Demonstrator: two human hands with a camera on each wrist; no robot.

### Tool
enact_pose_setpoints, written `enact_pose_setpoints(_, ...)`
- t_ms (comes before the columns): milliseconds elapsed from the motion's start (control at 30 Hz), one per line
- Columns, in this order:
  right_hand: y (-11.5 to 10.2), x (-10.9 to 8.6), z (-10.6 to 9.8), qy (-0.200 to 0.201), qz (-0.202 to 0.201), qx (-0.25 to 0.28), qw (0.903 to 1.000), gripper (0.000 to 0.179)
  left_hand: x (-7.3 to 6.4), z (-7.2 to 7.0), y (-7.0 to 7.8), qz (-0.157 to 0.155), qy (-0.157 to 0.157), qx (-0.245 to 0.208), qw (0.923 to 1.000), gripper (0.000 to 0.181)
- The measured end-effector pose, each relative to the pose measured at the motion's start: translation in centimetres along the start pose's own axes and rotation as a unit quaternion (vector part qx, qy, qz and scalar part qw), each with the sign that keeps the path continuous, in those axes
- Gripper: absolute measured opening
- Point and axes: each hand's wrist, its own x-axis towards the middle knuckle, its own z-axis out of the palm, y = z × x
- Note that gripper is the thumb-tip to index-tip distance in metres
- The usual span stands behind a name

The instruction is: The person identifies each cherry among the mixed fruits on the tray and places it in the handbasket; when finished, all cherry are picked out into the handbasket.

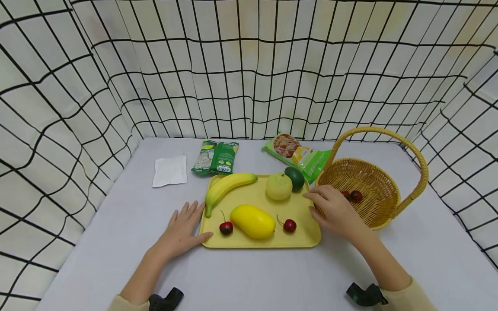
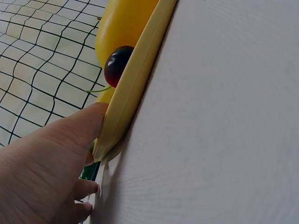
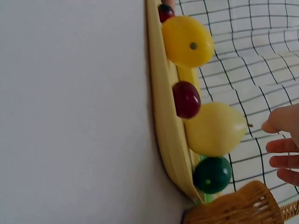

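My left hand (image 1: 180, 233) rests at the left side of a yellow tray (image 1: 305, 235), fingers spread and thumb on the rim. Between the tray's right edge and a wicker basket (image 1: 379, 185), my right hand (image 1: 337, 211) hovers with nothing in its loosely bent fingers. On the tray lie a banana (image 1: 227, 188), a yellow mango-like fruit (image 1: 253, 221), a pale round pear-like fruit (image 1: 279, 187), a dark green fruit (image 1: 295, 179) and two cherries, the left cherry (image 1: 226, 228) and the right cherry (image 1: 289, 225). A dark red cherry (image 1: 355, 196) lies in the basket, partly beside another.
Behind the tray lie a green snack packet (image 1: 216, 157) and a green-and-brown food bag (image 1: 297, 156), which reaches the basket. A white square packet (image 1: 170, 171) is at the left. Black netting (image 1: 253, 99) over white cloth surrounds the table.
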Motion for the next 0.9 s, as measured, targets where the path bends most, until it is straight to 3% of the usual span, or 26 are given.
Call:
enact_pose_setpoints(233, -1.4, 0.1, 1.9, -0.065, -0.053, 0.006, 0.9965, 0.039, 0.3, -0.1, 0.0, 0.003, 0.002, -0.003, 1.0, 0.09)
enact_pose_setpoints(467, -2.2, 0.3, 3.4, -0.112, -0.051, 0.0, 0.9924, 0.033, 0.1, -0.1, -0.1, 0.001, 0.002, 0.005, 1.0, 0.09)
enact_pose_setpoints(900, -2.7, -0.2, 4.0, -0.147, -0.054, 0.01, 0.9876, 0.03, 0.1, 0.0, 0.0, 0.001, -0.001, 0.005, 1.0, 0.09)
